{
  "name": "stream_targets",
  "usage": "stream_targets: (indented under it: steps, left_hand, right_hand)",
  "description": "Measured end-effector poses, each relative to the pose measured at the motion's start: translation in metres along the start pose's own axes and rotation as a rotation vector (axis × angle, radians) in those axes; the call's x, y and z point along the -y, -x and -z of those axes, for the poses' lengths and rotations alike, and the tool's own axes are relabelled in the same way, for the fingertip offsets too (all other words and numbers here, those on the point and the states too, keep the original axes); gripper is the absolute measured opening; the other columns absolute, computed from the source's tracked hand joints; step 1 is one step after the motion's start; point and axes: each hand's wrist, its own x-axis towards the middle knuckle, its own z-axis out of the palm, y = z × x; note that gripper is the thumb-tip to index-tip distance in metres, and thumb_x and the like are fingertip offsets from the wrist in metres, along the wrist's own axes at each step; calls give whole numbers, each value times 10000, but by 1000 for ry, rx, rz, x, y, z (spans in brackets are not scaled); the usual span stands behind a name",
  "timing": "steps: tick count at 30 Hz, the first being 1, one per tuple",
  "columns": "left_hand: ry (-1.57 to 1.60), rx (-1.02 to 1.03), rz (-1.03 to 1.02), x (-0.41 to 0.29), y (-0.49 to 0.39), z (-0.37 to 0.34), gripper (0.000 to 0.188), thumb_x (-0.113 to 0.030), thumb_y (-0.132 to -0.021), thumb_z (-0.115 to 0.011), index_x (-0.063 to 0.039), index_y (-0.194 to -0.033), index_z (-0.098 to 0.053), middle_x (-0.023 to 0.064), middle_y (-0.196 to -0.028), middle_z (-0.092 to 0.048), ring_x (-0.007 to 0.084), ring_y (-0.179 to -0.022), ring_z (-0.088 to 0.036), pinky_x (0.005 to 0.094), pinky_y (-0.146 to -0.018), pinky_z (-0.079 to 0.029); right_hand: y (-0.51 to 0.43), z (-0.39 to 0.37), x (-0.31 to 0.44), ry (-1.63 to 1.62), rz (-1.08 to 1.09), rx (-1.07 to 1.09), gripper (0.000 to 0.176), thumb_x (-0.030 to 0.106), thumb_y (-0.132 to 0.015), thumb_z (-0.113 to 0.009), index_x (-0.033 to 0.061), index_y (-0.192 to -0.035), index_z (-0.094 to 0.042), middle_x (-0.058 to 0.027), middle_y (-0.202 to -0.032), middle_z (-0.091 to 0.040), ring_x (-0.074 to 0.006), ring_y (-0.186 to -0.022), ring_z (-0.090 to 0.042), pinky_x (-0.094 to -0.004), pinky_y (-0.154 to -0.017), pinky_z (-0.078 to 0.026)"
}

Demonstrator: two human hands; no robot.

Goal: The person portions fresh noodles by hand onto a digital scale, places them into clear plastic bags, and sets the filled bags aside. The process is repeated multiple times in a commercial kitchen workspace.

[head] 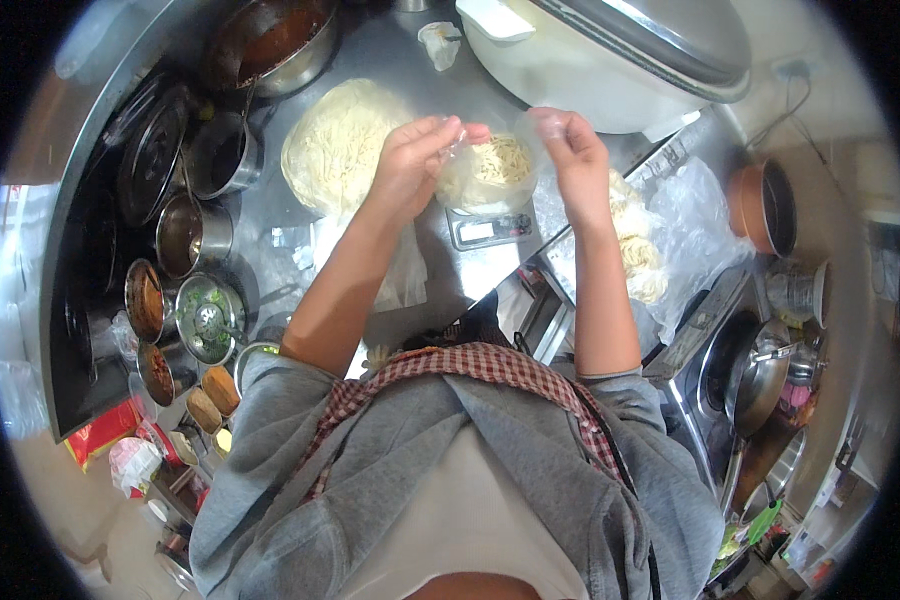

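Note:
My left hand (416, 161) and my right hand (574, 154) each pinch the edge of a clear plastic bag (487, 195). Between them the bag is spread, with pale cut noodles (501, 159) inside. It rests on or just above a digital kitchen scale (489, 229), whose plate is mostly hidden. To the left, partly behind my left hand, lies a large clear bag of noodles (345, 142). Empty-looking plastic bags (401, 277) lie flat below my left forearm. Right of my right hand sit bundles of noodles (640, 262) beside a crumpled clear bag (694, 225).
A large white lidded container (592, 75) stands at the back right. Along the left are a big metal pot (300, 64), several saucepans (210, 232) and a metal bowl with greens (210, 315). Pans (761, 382) and a brown pot (750, 202) are at the right.

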Motion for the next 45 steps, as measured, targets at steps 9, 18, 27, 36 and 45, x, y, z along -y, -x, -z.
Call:
stream_targets:
  steps: [9, 18, 27, 36, 45]
  left_hand:
    - [-664, 157, -210, 38, -16, -20, 229, -178, -937, -513, -20, -1098, -548, 16, -953, -580, 74, -918, -517, 239, -819, -421]
    - [-355, 136, 99, 21, -23, -7, 280, -269, -978, -454, -55, -837, -568, 1, -710, -550, 83, -618, -480, 215, -588, -396]
    - [-826, -74, -338, 30, -24, -15, 106, -69, -767, -647, -66, -759, -541, 58, -721, -602, 157, -626, -554, 301, -684, -431]
    - [-1586, -340, -1206, 35, -31, -14, 167, -202, -640, -695, -128, -705, -560, 23, -794, -542, 249, -774, -509, 387, -764, -393]
    - [-1641, -259, -835, 59, -10, 17, 247, -193, -805, -615, -61, -606, -551, 99, -656, -523, 278, -702, -490, 418, -714, -354]
  right_hand:
    - [5, -26, 10, 530, 485, 181, 213, 23, -706, -662, 58, -915, -657, -103, -1010, -638, -312, -990, -546, -382, -889, -430]
    - [-11, -15, 5, 763, 336, 161, 166, 114, -657, -683, 74, -818, -692, -84, -864, -659, -295, -896, -566, -390, -794, -431]
    - [30, -32, -18, 308, 287, -215, 153, 94, -713, -625, 13, -842, -643, -131, -906, -614, -314, -981, -548, -396, -924, -388]
    - [3, -31, -38, 133, -136, -36, 378, 314, -902, -563, -42, -809, -646, -137, -743, -619, -190, -656, -532, -337, -655, -426]
    - [-14, -26, -54, -193, -457, -278, 304, 241, -901, -587, 44, -678, -650, -55, -731, -565, -133, -729, -464, -284, -694, -384]
